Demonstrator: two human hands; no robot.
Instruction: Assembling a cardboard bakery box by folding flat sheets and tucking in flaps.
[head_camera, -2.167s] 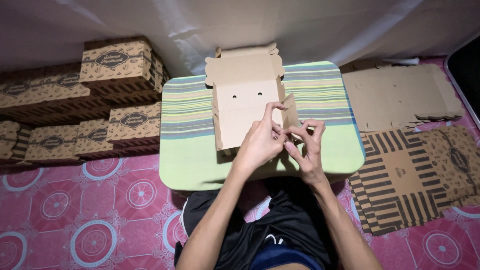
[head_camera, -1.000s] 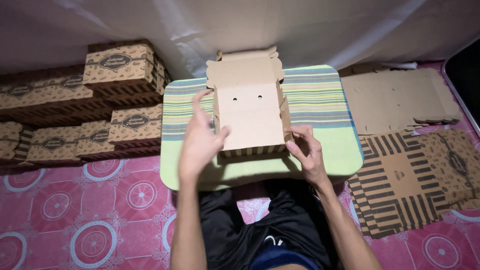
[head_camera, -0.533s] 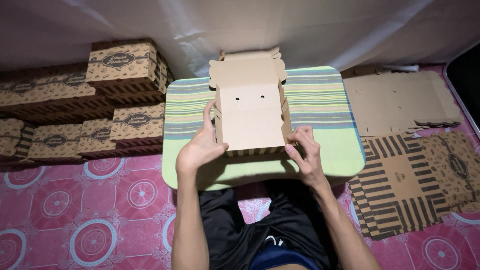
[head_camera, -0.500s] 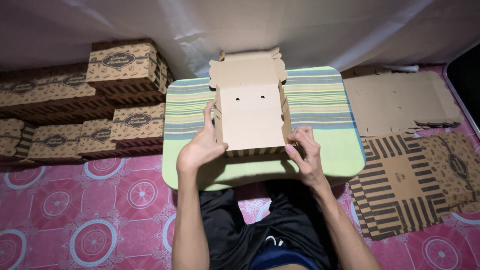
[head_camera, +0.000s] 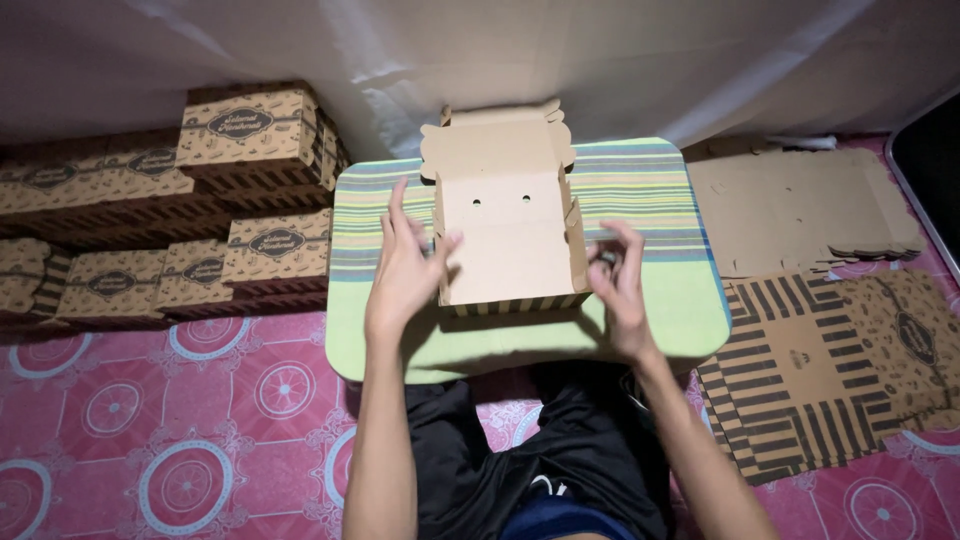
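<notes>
A half-folded brown cardboard box with a striped outer front wall and an upright lid flap stands in the middle of the small green-and-blue striped worktop, between the two hands. The left hand rests against the box's left wall with fingers spread and thumb touching the wall's edge; its grip is released, clasping nothing. The right hand sits just beside the box's right wall, thumb and fingers curled toward each other near the side flap; whether that grip pinches the flap cannot be told. Well to the left of the left hand, finished brown printed cardboard boxes are stacked on the pink patterned floor mat. To the right of the right hand lie flat unfolded cardboard sheets, and nearer, a flat striped box blank.
</notes>
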